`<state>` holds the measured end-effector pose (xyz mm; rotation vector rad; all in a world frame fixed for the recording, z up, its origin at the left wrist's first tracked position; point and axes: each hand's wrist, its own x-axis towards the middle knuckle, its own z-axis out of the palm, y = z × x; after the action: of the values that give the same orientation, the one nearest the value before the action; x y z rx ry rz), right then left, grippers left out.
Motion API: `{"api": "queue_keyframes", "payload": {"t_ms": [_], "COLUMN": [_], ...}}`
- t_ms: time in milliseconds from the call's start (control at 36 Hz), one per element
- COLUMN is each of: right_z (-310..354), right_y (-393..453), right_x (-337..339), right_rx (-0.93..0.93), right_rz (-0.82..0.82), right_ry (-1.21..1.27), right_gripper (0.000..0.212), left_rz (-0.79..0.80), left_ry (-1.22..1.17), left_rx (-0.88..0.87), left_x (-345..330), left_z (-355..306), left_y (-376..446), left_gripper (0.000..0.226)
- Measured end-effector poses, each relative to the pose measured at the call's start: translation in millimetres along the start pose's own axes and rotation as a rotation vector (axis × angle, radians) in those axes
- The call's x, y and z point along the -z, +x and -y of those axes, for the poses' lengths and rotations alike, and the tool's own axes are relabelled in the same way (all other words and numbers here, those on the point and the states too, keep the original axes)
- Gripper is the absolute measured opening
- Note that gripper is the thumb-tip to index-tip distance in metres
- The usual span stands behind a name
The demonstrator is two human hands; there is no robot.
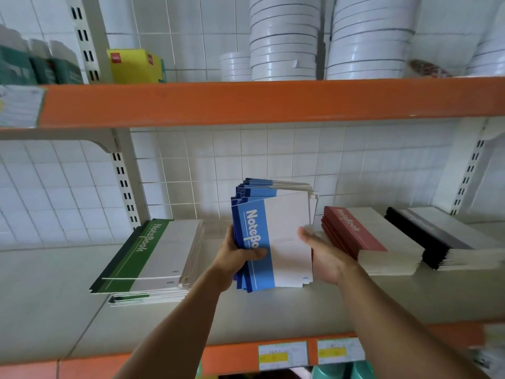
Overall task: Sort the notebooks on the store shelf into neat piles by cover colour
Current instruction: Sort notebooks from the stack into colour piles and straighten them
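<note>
While my left hand clamps the blue notebooks and my right hand steadies them flat-fingered, next I'd square and shelve them between green pile and red pile.

White square-tiled wall behind shelving. Cream slotted uprights carry brackets; second upright at right. Upper shelf with orange front edge holds stacked white tape rolls, yellow box, dark green boxes. Lower shelf surface pale grey-cream, orange front lip with two price labels. Teal containers below. Even, soft light.
</note>
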<state>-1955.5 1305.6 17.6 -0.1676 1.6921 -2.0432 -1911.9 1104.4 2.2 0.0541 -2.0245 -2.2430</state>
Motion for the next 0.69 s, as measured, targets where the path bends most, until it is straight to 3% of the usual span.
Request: {"api": "queue_keyframes", "payload": {"t_ms": [83, 139, 194, 250, 333, 444, 528, 611, 694], "right_z": [8, 17, 27, 34, 41, 48, 58, 54, 46], "right_y": [3, 1, -14, -23, -12, 6, 4, 3, 2], "right_x": [2, -6, -20, -30, -44, -65, -86, -98, -104], "right_rx": [-0.026, -0.010, -0.004, 0.053, 0.261, 0.686, 0.978, 0.955, 0.910], "right_rz": [-0.056, -0.094, -0.148, -0.305, -0.537, -0.850, -0.747, -0.485, -0.357], "right_ry": [0.202, 0.186, 0.069, -0.080, -0.240, -0.729, -1.229, -1.551, -1.597], "right_gripper": [0.067, 0.080, 0.076, 0.058, 0.066, 0.074, 0.072, 0.095, 0.104], "left_rz": [-0.002, -0.024, -0.043, -0.070, -0.079, -0.062, -0.047, -0.019, 0.019], "left_ry": [-0.043, -0.078, -0.073, -0.072, -0.092, -0.124, -0.122, -0.070, -0.009], "left_rx": [-0.023, -0.029, -0.022, -0.007, 0.006, 0.012, 0.000, -0.026, -0.081], "left_x": [0, -3, -7, -9, -6, -4, -3, -3, -3], "left_z": [-11, -19, -22, -19, -18, -19, -17, -19, -24], "left_y": [0, 2, 3, 3, 5, 7, 8, 9, 8], "left_gripper": [0.076, 0.073, 0.069, 0.067, 0.070, 0.072, 0.072, 0.069, 0.054]}}
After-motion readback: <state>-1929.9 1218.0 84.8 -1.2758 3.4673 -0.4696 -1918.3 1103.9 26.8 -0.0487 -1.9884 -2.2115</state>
